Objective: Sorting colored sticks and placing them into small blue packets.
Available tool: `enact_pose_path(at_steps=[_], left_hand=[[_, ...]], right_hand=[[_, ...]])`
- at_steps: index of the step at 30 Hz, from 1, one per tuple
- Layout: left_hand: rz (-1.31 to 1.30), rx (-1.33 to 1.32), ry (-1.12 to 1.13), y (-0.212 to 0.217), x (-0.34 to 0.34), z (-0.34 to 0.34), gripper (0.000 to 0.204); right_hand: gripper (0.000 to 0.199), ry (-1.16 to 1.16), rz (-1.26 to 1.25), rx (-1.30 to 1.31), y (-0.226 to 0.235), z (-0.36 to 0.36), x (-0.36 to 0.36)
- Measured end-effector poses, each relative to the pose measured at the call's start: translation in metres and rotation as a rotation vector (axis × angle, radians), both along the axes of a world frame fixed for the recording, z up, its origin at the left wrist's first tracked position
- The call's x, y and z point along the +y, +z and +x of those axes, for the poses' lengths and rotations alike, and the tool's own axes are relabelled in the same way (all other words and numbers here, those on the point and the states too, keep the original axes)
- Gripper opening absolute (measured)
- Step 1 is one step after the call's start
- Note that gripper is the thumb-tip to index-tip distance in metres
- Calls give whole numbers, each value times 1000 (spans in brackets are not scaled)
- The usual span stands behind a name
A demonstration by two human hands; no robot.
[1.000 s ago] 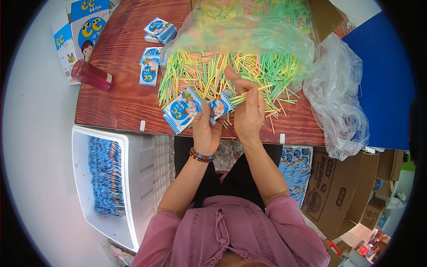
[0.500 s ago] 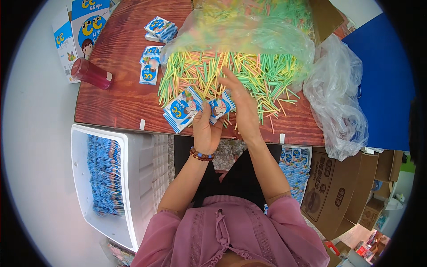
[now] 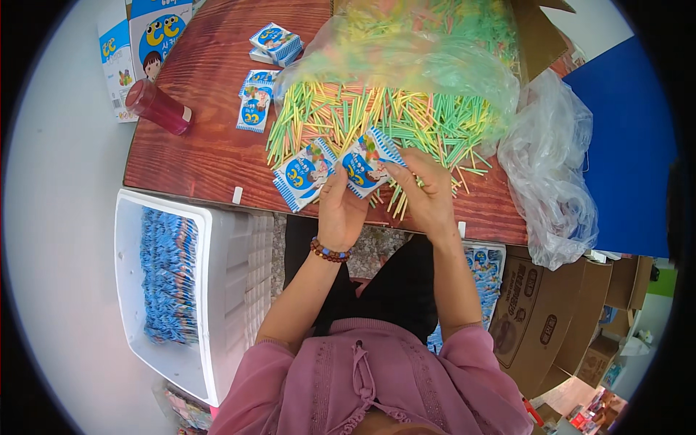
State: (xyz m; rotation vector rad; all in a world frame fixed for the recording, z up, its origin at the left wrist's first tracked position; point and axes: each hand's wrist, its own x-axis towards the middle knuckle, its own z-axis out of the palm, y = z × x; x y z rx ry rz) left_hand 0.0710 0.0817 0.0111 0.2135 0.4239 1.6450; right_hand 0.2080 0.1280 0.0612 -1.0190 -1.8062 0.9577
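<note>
Across a red-brown wooden table, heaps of loose pastel sticks. Looks partway through: rows of blue packets already in the white bin and small packet piles on the table, yet plenty of sticks left. Grips a blue-and-white packet near the table's front edge in a half-closed left hand, thumb uppermost; pinches a second packet beside it between thumb and fingers of the right hand. Reaches forward with both forearms, angled inward
</note>
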Motion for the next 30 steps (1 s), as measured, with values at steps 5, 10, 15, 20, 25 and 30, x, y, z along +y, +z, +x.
enact_pose_path(at_steps=[5,10,15,20,25,30], left_hand=[[30,187,96,-17,-6,-15,37],[108,671,160,10,-7,-23,43],[40,803,-164,17,2,-53,44],[31,803,-191,23,-7,-71,26],[-93,985,36,13,-2,-126,12],[-248,1081,180,5,49,-219,12]], right_hand=[[14,115,169,68,12,9,10],[17,237,-6,-127,23,9,15],[15,284,-95,-97,18,2,17],[17,312,-168,-42,8,-18,15],[15,298,-115,-122,1,-27,16],[16,341,-147,-222,-22,-23,9]])
